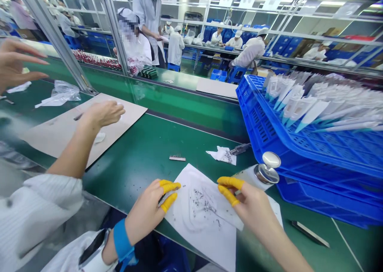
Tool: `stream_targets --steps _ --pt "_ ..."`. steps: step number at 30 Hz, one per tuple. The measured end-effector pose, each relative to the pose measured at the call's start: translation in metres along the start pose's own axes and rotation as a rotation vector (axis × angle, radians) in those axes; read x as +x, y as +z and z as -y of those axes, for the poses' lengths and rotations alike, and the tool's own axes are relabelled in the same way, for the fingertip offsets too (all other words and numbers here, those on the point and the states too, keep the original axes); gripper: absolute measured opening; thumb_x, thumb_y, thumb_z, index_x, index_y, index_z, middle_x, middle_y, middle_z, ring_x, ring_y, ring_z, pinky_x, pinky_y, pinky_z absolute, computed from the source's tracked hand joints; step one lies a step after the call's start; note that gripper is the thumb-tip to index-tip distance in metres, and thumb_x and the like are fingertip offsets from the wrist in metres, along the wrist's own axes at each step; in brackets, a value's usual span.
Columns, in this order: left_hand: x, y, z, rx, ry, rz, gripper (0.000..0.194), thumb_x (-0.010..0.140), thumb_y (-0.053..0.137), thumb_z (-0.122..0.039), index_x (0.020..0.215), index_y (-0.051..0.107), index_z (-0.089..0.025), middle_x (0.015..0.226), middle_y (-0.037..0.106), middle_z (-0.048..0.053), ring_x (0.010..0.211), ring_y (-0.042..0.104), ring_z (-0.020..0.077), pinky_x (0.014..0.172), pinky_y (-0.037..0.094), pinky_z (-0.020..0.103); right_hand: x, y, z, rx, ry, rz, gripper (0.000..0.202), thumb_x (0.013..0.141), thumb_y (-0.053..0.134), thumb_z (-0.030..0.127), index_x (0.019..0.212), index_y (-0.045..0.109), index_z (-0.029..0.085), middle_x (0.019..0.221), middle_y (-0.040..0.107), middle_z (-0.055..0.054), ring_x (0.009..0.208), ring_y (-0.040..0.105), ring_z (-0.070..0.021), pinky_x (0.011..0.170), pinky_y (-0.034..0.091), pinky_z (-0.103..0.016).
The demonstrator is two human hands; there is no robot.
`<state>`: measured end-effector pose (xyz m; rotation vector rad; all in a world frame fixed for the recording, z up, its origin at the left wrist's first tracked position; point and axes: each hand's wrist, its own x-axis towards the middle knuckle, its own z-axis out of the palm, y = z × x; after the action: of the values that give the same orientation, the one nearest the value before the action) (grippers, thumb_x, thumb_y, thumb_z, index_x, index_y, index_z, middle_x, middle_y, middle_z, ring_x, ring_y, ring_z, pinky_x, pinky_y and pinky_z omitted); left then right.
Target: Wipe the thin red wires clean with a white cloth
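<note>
While white paper [220, 240] is lying between them, left hand [146, 209] is holding thumb and fingers apart; right hand [254, 203], can't tell.

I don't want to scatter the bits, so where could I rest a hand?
Between the cardboard and small strip, the green bench is bare; another bare patch lies between that strip and the tissue. It's crowded around the white sheet: dark bits, left hand, right hand, pump bottle, blue crates.
</note>
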<state>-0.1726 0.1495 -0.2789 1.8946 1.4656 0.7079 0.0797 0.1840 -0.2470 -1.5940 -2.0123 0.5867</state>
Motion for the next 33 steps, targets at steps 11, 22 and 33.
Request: stream_targets --steps 11,22,33 --pt "0.006 -0.013 0.003 0.018 -0.087 -0.138 0.023 0.081 0.053 -0.021 0.100 0.066 -0.020 0.092 0.069 0.005 0.081 0.063 0.0175 0.076 0.054 0.032 0.070 0.023 0.039 0.030 0.019 0.105 0.025 0.075 0.062 0.019 0.099 0.069 0.016 0.090 0.071 -0.005 0.068 0.061 -0.0160 0.066 0.051 -0.029" --pt "0.052 -0.036 0.015 0.141 -0.161 -0.155 0.028 0.078 0.058 -0.023 0.105 0.062 -0.015 0.099 0.068 0.008 0.086 0.062 0.0204 0.079 0.052 0.036 0.125 0.053 0.057 -0.161 -0.174 0.337 0.017 0.074 0.066 0.018 0.090 0.071 0.022 0.091 0.070 -0.001 0.076 0.061 -0.0169 0.067 0.045 -0.026" --pt "0.092 -0.016 0.032 0.102 -0.019 -0.099 0.046 0.070 0.064 -0.011 0.114 0.054 -0.012 0.106 0.065 0.009 0.095 0.060 0.0199 0.089 0.050 0.037 0.102 0.044 0.046 -0.447 -0.094 0.311 0.009 0.070 0.067 0.028 0.076 0.069 0.021 0.086 0.069 -0.004 0.090 0.058 -0.0249 0.060 0.038 -0.028"
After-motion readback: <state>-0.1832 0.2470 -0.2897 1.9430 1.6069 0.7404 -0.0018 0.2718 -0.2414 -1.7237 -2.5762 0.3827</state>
